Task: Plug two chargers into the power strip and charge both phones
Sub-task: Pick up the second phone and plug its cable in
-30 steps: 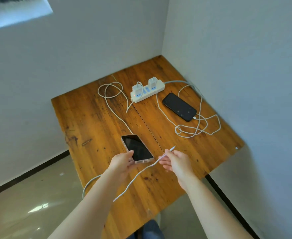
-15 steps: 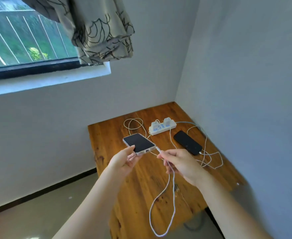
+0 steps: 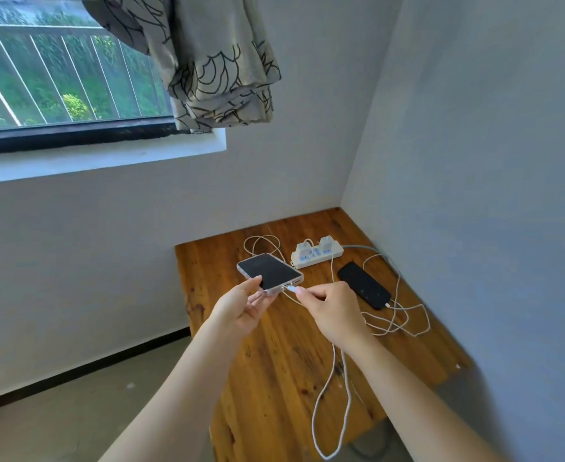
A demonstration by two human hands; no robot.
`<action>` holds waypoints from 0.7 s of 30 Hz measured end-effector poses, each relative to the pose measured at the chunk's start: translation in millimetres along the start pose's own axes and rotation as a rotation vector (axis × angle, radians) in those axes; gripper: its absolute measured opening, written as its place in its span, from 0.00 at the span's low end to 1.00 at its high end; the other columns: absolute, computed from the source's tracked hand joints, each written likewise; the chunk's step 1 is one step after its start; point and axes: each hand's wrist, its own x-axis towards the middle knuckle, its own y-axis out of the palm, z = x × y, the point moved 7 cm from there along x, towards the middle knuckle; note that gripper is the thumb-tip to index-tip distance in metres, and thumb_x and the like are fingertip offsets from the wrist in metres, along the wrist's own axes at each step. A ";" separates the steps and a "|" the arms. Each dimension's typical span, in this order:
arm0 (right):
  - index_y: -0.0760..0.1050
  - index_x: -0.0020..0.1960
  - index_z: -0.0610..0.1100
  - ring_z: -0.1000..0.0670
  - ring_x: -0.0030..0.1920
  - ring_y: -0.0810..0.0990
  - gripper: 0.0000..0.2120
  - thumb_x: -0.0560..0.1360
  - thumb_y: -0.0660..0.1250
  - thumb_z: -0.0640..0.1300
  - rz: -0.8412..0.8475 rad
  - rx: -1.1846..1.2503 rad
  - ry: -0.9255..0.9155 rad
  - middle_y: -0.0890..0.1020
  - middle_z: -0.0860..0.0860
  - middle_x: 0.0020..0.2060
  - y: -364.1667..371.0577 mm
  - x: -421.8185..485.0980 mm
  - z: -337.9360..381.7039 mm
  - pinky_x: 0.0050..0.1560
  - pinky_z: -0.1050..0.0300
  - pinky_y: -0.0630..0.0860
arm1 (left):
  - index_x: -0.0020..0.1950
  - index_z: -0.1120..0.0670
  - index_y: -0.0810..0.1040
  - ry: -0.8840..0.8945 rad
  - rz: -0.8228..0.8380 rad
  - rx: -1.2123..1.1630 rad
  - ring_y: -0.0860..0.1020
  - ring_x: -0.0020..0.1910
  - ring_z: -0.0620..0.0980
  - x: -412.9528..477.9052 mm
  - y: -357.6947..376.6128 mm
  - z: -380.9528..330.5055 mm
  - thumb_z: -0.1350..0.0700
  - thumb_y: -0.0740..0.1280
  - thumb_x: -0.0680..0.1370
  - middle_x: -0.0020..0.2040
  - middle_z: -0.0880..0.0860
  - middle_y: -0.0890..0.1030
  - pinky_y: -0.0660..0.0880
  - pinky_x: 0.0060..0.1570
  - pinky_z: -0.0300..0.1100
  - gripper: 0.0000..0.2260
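No readable text, labels or numbers anywhere.

Wooden table (image 3: pixel 274 378) in corner; barred window (image 3: pixel 57 78) above left; patterned curtain (image 3: pixel 214 61) bunched beside it.

White power strip (image 3: pixel 317 254), cables (image 3: pixel 331 395) — blk phone (image 3: pixel 364 285), brown wood table (image 3: pixel 274 378).

A home room corner: a patterned beige fabric curtain (image 3: pixel 214 68) is hanging over a barred window (image 3: pixel 57 78), plain white walls (image 3: pixel 474 128) enclosing a worn wooden table (image 3: pixel 274 361).
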 end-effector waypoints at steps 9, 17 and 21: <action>0.81 0.36 0.46 0.55 0.25 0.75 0.16 0.78 0.64 0.51 -0.108 -0.223 -0.029 0.74 0.58 0.23 7.4 -9.3 11.7 0.26 0.69 0.65 | 0.63 0.59 0.72 0.075 -0.031 0.080 0.83 0.43 0.57 -0.2 -1.5 -1.8 0.63 0.68 0.76 0.57 0.62 0.79 0.80 0.27 0.36 0.15; 0.83 0.41 0.43 0.56 0.26 0.75 0.15 0.78 0.63 0.50 -0.085 -0.256 -0.011 0.73 0.58 0.24 14.9 -7.9 9.6 0.26 0.70 0.65 | 0.64 0.59 0.73 0.093 -0.082 0.146 0.82 0.42 0.56 0.1 -9.8 2.9 0.63 0.67 0.76 0.56 0.60 0.78 0.78 0.25 0.33 0.16; 0.82 0.39 0.43 0.56 0.26 0.75 0.14 0.78 0.64 0.49 -0.050 -0.233 0.003 0.73 0.57 0.25 18.1 -5.7 9.5 0.27 0.70 0.66 | 0.64 0.59 0.72 0.097 -0.096 0.158 0.82 0.46 0.57 1.4 -13.4 2.5 0.64 0.67 0.76 0.58 0.61 0.78 0.77 0.24 0.33 0.16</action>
